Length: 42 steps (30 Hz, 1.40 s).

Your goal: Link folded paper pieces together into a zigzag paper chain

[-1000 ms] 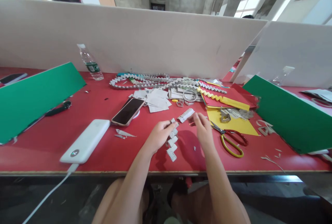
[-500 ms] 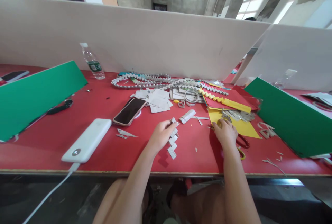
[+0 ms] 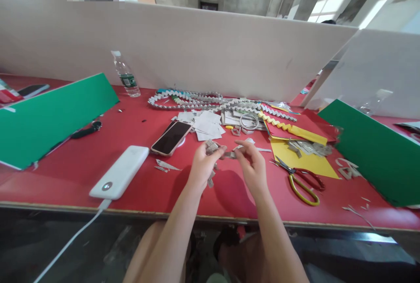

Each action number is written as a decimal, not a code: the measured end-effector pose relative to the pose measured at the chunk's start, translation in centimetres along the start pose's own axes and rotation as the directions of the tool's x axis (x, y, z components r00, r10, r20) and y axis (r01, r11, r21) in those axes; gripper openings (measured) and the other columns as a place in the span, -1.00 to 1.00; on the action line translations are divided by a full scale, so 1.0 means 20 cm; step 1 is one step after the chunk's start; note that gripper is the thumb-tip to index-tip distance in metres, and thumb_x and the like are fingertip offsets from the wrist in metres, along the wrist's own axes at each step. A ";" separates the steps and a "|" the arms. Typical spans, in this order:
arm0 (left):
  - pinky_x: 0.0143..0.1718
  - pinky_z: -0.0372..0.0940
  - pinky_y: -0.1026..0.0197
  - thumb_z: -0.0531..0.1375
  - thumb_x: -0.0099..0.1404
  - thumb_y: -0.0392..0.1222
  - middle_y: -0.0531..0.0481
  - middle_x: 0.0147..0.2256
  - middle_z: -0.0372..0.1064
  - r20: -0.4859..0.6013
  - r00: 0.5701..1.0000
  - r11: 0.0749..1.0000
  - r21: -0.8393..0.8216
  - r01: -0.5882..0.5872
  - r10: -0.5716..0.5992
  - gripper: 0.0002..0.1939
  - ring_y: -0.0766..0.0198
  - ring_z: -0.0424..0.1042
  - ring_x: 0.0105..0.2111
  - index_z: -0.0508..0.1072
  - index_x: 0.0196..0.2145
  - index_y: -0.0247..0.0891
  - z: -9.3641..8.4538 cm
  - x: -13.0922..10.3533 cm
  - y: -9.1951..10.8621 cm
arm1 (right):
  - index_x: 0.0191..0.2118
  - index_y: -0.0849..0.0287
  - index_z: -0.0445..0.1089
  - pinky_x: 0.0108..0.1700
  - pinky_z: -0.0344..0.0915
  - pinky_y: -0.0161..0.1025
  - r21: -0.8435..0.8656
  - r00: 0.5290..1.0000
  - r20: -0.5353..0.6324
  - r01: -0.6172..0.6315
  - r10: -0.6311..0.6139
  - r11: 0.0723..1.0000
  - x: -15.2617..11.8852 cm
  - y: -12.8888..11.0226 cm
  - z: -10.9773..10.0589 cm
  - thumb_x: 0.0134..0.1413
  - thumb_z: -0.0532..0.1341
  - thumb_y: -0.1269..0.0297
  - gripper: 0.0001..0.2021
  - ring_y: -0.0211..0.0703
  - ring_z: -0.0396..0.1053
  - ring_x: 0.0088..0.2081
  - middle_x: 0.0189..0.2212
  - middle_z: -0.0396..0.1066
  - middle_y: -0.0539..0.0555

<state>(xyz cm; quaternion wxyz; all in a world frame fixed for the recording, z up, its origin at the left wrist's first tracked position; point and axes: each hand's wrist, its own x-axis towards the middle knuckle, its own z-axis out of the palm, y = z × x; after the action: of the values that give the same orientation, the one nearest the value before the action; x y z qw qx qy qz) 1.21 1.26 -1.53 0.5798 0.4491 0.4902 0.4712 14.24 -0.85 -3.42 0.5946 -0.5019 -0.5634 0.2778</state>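
Observation:
Between the fingers of my left hand (image 3: 204, 165) is a short zigzag chain of folded paper (image 3: 211, 181), its lower end hanging below the palm. My right hand (image 3: 253, 165) pinches a small folded paper piece (image 3: 230, 155) beside the chain's upper part. Both hands are raised over the red table (image 3: 131, 206), close together. Whether the piece is inserted in the chain cannot be made out. Scissors (image 3: 291, 171) with red and yellow handles lie to the right, blades apart. More folded paper pieces (image 3: 308, 146) rest on a yellow sheet (image 3: 323, 168).
Long paper chains (image 3: 183, 101) and loose white paper slips (image 3: 208, 125) lie at the back. On the left are a phone (image 3: 171, 138), a corded white power bank (image 3: 122, 171) and a water bottle (image 3: 127, 79). Green boards (image 3: 370, 154) flank the work area.
My right hand has left the yellow sheet and scissors and come left to my left hand, now with a small folded paper piece. The left hand has lifted and turned the chain.

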 end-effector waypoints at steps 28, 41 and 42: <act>-0.68 0.03 0.40 0.29 -0.09 -0.28 0.03 -0.43 0.45 0.019 0.999 0.963 -0.266 0.053 -0.049 -0.72 0.43 0.36 -0.60 0.23 -0.47 -0.25 -0.16 0.03 0.01 | -0.17 0.11 0.33 -0.22 0.24 -0.24 0.024 1.000 0.007 0.017 -0.017 1.000 -0.01 -0.06 0.16 0.11 0.06 0.27 -0.81 -0.21 0.30 -0.31 -0.39 0.32 0.02; -0.65 0.07 0.44 0.32 -0.15 -0.38 -0.02 -0.38 0.46 0.129 0.984 0.894 -0.416 0.168 -0.125 -0.74 0.44 0.38 -0.50 0.33 -0.47 -0.32 -0.14 0.04 0.00 | -0.26 0.14 0.32 -0.18 0.28 -0.25 0.267 0.989 0.024 -0.145 0.144 0.953 0.01 -0.07 0.14 -0.01 0.19 0.25 -0.84 -0.22 0.32 -0.27 -0.32 0.36 0.04; -0.65 0.06 0.44 0.32 -0.15 -0.38 -0.03 -0.37 0.47 0.131 0.984 0.892 -0.420 0.167 -0.123 -0.74 0.42 0.39 -0.48 0.33 -0.48 -0.32 -0.13 0.04 0.00 | -0.26 0.15 0.32 -0.17 0.27 -0.25 0.260 0.989 0.019 -0.147 0.148 0.954 0.01 -0.07 0.14 -0.01 0.19 0.24 -0.84 -0.22 0.32 -0.26 -0.32 0.35 0.04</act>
<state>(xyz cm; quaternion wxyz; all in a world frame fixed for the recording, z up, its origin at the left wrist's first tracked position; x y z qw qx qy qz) -1.30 2.22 -1.98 0.7218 0.2958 0.3767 0.4995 11.24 -0.39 -2.53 0.6333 -0.4600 -0.4826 0.3929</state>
